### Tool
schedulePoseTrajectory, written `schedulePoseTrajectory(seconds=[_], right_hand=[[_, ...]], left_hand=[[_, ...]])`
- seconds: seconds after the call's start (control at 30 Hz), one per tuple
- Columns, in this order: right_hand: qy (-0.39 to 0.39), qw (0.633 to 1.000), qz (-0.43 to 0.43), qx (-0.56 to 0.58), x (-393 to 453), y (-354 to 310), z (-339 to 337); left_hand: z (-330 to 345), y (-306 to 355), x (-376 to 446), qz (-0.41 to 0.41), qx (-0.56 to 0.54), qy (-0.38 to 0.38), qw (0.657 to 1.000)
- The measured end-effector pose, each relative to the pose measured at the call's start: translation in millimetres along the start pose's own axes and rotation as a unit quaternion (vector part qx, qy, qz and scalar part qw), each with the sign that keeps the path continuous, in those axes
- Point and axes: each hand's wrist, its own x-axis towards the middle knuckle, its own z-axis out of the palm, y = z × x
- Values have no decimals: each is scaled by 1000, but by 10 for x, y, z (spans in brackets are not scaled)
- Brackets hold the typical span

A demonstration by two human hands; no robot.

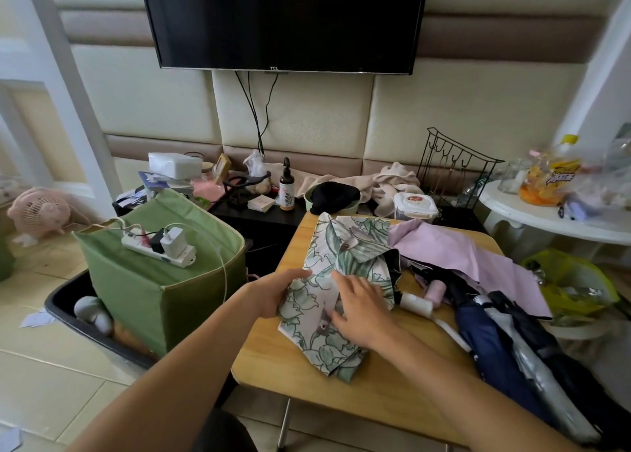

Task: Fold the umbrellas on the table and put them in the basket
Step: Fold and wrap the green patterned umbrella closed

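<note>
The floral umbrella, lying lengthwise away from the person, is being gripped at its left edge by the left hand and pressed flat by the right hand, fingers seemingly spread.

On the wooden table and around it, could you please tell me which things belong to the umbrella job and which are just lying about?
Job: floral umbrella, lilac umbrella, navy umbrella.
Lying about: power strip, spray bottle, wipes box, pink fan.
</note>
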Motion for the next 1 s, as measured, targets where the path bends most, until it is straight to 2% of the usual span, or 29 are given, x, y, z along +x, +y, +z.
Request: schedulePoseTrajectory(seconds=[0.07,0.17,0.27,0.33,0.43,0.53,0.73,0.9,1.0], right_hand=[[8,999,-11,36,-2,14,17],[88,992,-38,77,-1,-8,21],[143,986,-58,67,2,-12,69],[122,990,-52,48,-22,-10,145],[46,998,-44,27,-72,68,300],[14,998,-63,26,-96,217,328],[-90,994,-69,-3,-142,339,338],[-103,993,-37,41,-108,223,279],[-85,993,0,87,-143,-32,182]], left_hand=[[-27,39,36,8,-14,-11,1000],[-62,73,111,19,-20,-17,999],[-72,13,171,9,-6,-6,1000],[-74,-31,191,9,16,-11,1000],[-101,-59,209,22,50,-45,998],[-159,-67,205,16,82,-71,994],[-249,-76,9,-10,176,-44,983],[-209,-15,-198,-18,249,-15,968],[-211,-36,-258,-4,244,10,970]])
